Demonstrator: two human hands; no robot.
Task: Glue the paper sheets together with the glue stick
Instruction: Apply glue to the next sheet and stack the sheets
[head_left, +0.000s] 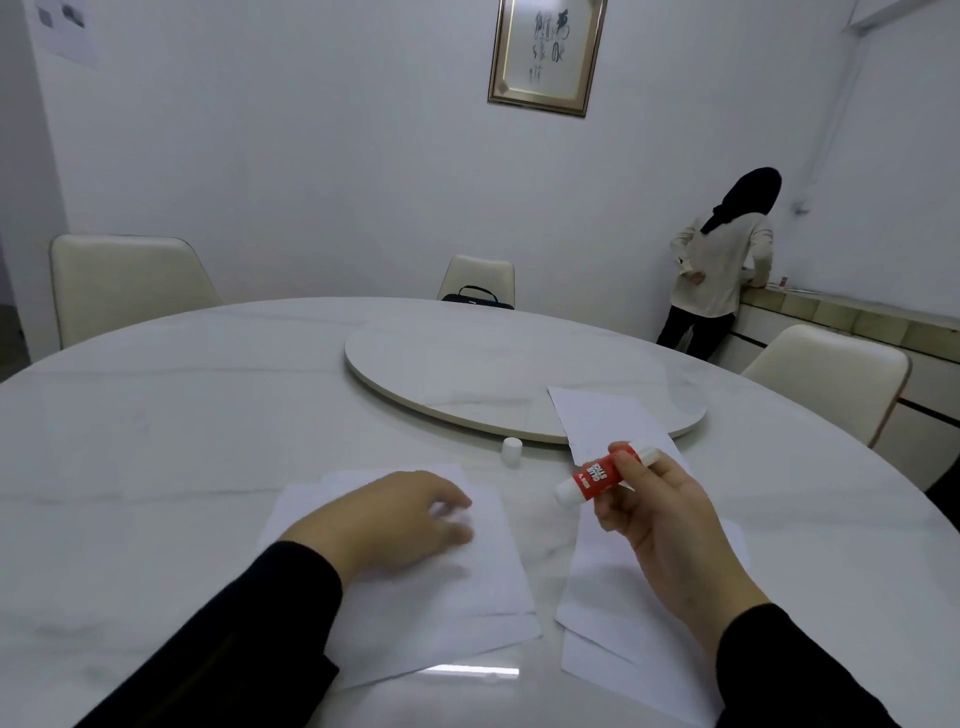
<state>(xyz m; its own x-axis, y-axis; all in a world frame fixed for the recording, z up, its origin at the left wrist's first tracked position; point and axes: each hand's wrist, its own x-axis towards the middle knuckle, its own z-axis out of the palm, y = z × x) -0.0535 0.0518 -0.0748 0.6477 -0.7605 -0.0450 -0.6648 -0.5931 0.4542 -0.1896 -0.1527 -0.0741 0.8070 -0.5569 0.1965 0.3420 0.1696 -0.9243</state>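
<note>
Paper sheets (457, 587) lie in two loose white stacks on the near side of a round white marble table (156, 441), edges fanned so lower sheets peek out; the right stack (613, 613) sits just beside the left one, and one more sheet (602, 415) lies farther off, partly over the rim of the lazy Susan (467, 374) at the table's middle. The left hand (395, 514) rests flat, fingers loosely spread, on the left stack. The right hand (670, 525) hovers above the right stack, fingers closed around the glue stick (597, 475), a short red-and-white tube with white lettering, uncapped, held tilted. Its small white cap (511, 451) stands on the table near the turntable's edge. Cream chairs (124, 280) ring the table; a black bag (475, 299) sits on the far one. A framed calligraphy piece (548, 52) hangs on the white wall, and a person (719, 265) stands at a counter with their back turned.
</note>
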